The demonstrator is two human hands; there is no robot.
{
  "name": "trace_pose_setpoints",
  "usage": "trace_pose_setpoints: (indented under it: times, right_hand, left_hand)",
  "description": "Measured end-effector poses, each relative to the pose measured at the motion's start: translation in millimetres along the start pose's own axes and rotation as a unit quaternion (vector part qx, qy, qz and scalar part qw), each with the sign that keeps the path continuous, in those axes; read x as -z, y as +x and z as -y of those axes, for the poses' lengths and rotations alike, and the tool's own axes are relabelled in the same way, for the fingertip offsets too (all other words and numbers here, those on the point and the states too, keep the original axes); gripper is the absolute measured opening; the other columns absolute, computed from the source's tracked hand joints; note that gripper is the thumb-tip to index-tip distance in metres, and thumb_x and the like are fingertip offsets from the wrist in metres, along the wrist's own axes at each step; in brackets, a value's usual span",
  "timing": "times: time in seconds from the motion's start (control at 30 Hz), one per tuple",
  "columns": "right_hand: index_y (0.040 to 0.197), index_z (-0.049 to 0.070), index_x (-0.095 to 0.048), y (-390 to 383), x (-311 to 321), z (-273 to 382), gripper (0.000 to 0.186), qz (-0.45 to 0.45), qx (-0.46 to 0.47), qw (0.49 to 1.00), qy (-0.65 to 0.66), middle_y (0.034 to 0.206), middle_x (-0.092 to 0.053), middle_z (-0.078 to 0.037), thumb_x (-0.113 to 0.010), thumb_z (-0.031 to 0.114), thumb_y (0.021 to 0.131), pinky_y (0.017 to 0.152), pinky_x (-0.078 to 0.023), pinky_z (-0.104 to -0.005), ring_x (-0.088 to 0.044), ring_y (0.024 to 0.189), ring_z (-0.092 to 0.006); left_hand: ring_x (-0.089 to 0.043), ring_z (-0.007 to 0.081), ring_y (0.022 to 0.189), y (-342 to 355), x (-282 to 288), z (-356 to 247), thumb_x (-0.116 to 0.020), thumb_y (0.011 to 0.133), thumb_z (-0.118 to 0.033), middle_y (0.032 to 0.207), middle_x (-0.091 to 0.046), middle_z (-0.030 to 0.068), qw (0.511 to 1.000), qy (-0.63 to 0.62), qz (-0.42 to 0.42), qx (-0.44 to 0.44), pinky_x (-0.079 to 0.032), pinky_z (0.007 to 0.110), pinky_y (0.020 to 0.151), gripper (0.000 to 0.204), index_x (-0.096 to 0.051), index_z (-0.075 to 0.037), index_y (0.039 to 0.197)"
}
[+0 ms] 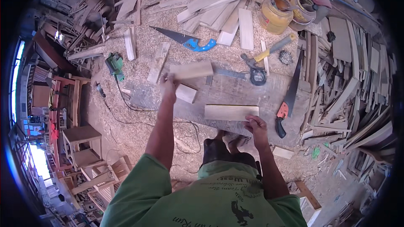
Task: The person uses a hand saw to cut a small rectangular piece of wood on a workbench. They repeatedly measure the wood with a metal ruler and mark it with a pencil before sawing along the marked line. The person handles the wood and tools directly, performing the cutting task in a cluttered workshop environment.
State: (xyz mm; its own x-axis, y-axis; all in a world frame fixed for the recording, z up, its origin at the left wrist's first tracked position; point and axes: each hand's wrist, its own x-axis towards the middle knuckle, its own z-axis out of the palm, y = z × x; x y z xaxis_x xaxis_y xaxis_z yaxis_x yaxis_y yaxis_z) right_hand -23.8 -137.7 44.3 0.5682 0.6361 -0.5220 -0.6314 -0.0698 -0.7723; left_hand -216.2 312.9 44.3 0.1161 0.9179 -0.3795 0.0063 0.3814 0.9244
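My left hand (168, 85) is raised over the workbench (235, 92) and grips a short pale wood board (191, 70) by its left end, held roughly level. A smaller wood block (185, 93) lies on the bench just below that hand. My right hand (255, 126) rests at the bench's near edge, its fingers on the lower right corner of a flat rectangular board (231, 112) lying on the benchtop.
On the bench lie a tape measure (258, 76), a yellow-handled hammer (269, 52) and an orange-handled saw (290, 96). A blue-handled saw (185, 40) lies on the sawdust behind. Yellow buckets (275, 14) stand far right. Scrap planks surround everything; wooden stools (84, 143) stand left.
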Motion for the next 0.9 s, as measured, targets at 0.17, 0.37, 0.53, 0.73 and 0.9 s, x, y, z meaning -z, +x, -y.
trace_pose_setpoints:
  times: [0.17,0.37,0.53,0.73,0.9]
  right_hand:
    - [0.139,0.005,-0.074,-10.7,28.2,-11.9,0.029,-0.038,-0.021,0.999,-0.008,0.126,-0.08,-0.008,-0.068,0.022,0.116,0.097,-0.065,-0.0377,-0.079,0.108,-0.0195]
    - [0.139,0.004,-0.073,-21.2,32.4,-14.3,0.03,-0.06,-0.013,0.998,0.004,0.124,-0.08,-0.009,-0.067,0.022,0.116,0.097,-0.065,-0.0383,-0.079,0.106,-0.0203]
    - [0.142,0.002,-0.071,-14.1,19.6,-14.8,0.033,-0.059,0.016,0.998,-0.028,0.125,-0.079,-0.01,-0.067,0.021,0.116,0.094,-0.065,-0.0356,-0.078,0.105,-0.0197]
    - [0.142,-0.001,-0.07,6.6,-10.4,-35.7,0.033,-0.094,0.205,0.937,-0.268,0.124,-0.077,-0.015,-0.07,0.013,0.112,0.094,-0.064,-0.0393,-0.078,0.105,-0.0249]
    - [0.143,0.001,-0.07,25.6,-12.7,-45.1,0.038,-0.1,0.254,0.886,-0.375,0.123,-0.075,-0.024,-0.073,0.009,0.106,0.094,-0.064,-0.0459,-0.078,0.109,-0.0359]
  left_hand:
    - [-0.039,0.0491,0.164,2.2,37.4,12.3,-0.077,0.101,-0.029,0.181,-0.039,0.0181,0.677,0.705,0.083,-0.196,-0.04,0.07,0.127,0.085,-0.04,-0.013,0.176]
    - [-0.026,0.0498,0.171,-48.6,46.9,-0.3,-0.09,0.088,-0.042,0.181,-0.04,0.0131,0.521,0.792,0.168,-0.269,-0.026,0.075,0.134,0.099,-0.046,-0.016,0.173]
    - [-0.039,0.0515,0.161,-133.6,1.1,9.2,-0.088,0.083,-0.049,0.168,-0.051,0.022,0.612,0.703,0.229,-0.281,-0.027,0.074,0.133,0.101,-0.05,-0.008,0.168]
    - [-0.046,0.0519,0.152,-230.9,-49.1,60.1,-0.095,0.082,-0.046,0.156,-0.053,0.026,0.642,0.617,0.239,-0.389,-0.038,0.064,0.127,0.103,-0.05,-0.006,0.167]
    - [-0.043,0.058,0.152,-225.1,-22.7,94.8,-0.09,0.091,-0.043,0.163,-0.048,0.0343,0.853,0.451,0.124,-0.233,-0.04,0.064,0.126,0.099,-0.044,-0.007,0.171]
